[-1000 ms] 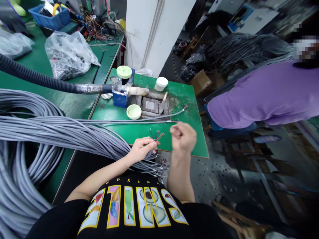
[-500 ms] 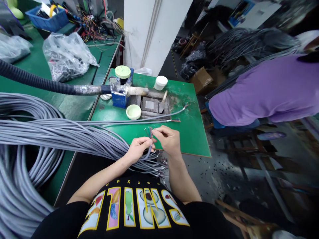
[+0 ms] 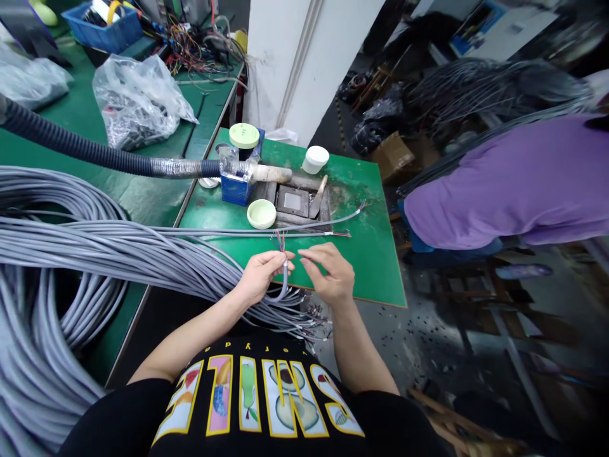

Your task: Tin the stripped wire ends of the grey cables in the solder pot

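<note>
My left hand (image 3: 264, 273) pinches a grey cable (image 3: 285, 282) close to its stripped end. Thin coloured wires (image 3: 280, 241) fan upward from that end above the fingers. Just right of them, my right hand (image 3: 330, 270) is apart from the wires, thumb and fingers separated, with nothing visible between them. Two more grey cables (image 3: 228, 233) lie across the green board beyond my hands, their stripped wire ends pointing right. Below my hands, a thick bundle of grey cables (image 3: 190, 257) runs in from the left, its many ends hanging over the board's near edge.
On the green board (image 3: 380, 254) sit a solder pot (image 3: 291, 200) with a scraper (image 3: 318, 197), a pale green dish (image 3: 261, 214), a white tub (image 3: 315, 159) and a blue box (image 3: 235, 189). A black hose (image 3: 109, 155) reaches over them. Someone in a purple shirt (image 3: 514, 190) is at the right.
My right hand has let go of the wires and moved right, its fingers parting. The left hand keeps its hold, the wire end now more upright. The view has shifted slightly.
</note>
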`<action>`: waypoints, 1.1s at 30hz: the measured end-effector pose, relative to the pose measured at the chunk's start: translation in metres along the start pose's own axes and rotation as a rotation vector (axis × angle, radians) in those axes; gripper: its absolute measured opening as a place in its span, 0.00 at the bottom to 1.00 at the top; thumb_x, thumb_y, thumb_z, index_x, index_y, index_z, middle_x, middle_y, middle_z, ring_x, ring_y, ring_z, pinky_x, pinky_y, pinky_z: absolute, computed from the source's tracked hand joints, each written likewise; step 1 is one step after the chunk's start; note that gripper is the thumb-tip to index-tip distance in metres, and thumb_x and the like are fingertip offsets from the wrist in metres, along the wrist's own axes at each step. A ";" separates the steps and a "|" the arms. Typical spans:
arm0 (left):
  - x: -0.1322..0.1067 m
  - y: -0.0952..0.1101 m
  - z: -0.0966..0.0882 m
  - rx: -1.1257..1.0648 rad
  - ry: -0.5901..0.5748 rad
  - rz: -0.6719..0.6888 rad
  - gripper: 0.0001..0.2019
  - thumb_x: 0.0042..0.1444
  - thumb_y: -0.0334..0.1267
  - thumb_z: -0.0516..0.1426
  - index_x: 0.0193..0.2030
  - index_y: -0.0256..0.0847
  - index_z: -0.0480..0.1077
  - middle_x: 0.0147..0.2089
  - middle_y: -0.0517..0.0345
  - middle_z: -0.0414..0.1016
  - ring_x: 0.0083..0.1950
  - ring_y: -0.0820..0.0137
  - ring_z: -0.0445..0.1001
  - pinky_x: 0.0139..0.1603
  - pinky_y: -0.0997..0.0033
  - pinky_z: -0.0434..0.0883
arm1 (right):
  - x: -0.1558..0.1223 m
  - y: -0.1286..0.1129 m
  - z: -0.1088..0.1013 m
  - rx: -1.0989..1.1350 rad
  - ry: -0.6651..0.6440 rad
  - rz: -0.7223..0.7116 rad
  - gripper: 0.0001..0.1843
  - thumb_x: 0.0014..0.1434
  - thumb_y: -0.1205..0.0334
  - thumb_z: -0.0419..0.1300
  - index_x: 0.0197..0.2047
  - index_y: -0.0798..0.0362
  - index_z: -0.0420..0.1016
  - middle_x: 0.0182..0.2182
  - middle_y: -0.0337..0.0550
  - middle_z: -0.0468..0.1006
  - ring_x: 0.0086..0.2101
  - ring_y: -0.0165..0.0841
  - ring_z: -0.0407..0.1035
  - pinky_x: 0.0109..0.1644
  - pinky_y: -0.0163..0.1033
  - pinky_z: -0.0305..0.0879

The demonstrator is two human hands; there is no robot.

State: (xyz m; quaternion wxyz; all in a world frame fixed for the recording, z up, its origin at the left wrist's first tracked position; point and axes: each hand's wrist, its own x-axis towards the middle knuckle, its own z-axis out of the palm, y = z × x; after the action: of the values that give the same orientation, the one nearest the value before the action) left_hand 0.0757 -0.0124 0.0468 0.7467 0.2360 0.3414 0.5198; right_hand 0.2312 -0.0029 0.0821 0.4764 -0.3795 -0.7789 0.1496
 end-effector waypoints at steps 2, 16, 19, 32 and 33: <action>0.001 0.000 -0.001 0.020 -0.007 0.032 0.17 0.42 0.49 0.67 0.31 0.35 0.78 0.27 0.57 0.77 0.30 0.75 0.71 0.36 0.75 0.67 | 0.000 -0.001 0.002 -0.021 -0.030 -0.030 0.08 0.61 0.66 0.60 0.42 0.47 0.78 0.34 0.41 0.77 0.35 0.36 0.70 0.39 0.43 0.68; 0.000 -0.005 0.002 0.318 -0.027 0.190 0.19 0.45 0.53 0.64 0.27 0.35 0.75 0.25 0.60 0.73 0.30 0.73 0.68 0.36 0.72 0.66 | 0.021 -0.011 0.021 -0.278 0.021 -0.032 0.12 0.61 0.64 0.60 0.26 0.51 0.67 0.23 0.37 0.69 0.27 0.33 0.63 0.33 0.41 0.58; -0.002 -0.006 0.000 0.345 -0.104 0.122 0.19 0.42 0.51 0.65 0.31 0.34 0.76 0.27 0.59 0.74 0.29 0.74 0.68 0.35 0.73 0.66 | 0.020 -0.010 0.019 -0.247 0.046 -0.013 0.12 0.61 0.65 0.59 0.26 0.51 0.67 0.23 0.37 0.69 0.27 0.32 0.63 0.33 0.40 0.59; -0.003 0.005 0.000 0.365 -0.074 0.035 0.19 0.40 0.51 0.66 0.26 0.34 0.74 0.22 0.60 0.73 0.23 0.78 0.64 0.27 0.76 0.63 | 0.011 -0.002 0.000 -0.197 0.026 -0.051 0.04 0.61 0.66 0.60 0.34 0.50 0.74 0.30 0.40 0.77 0.32 0.35 0.70 0.37 0.43 0.64; -0.003 0.006 0.001 0.364 -0.073 0.034 0.19 0.39 0.51 0.66 0.25 0.34 0.74 0.22 0.60 0.73 0.23 0.78 0.64 0.26 0.76 0.63 | 0.011 -0.002 0.000 -0.195 0.024 -0.054 0.03 0.61 0.66 0.60 0.35 0.50 0.74 0.30 0.40 0.77 0.32 0.35 0.70 0.37 0.43 0.65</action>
State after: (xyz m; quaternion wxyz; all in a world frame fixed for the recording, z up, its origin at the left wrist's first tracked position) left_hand 0.0725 -0.0134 0.0524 0.6946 0.3915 0.3986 0.4532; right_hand 0.2273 0.0032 0.0903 0.4504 -0.4049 -0.7938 0.0555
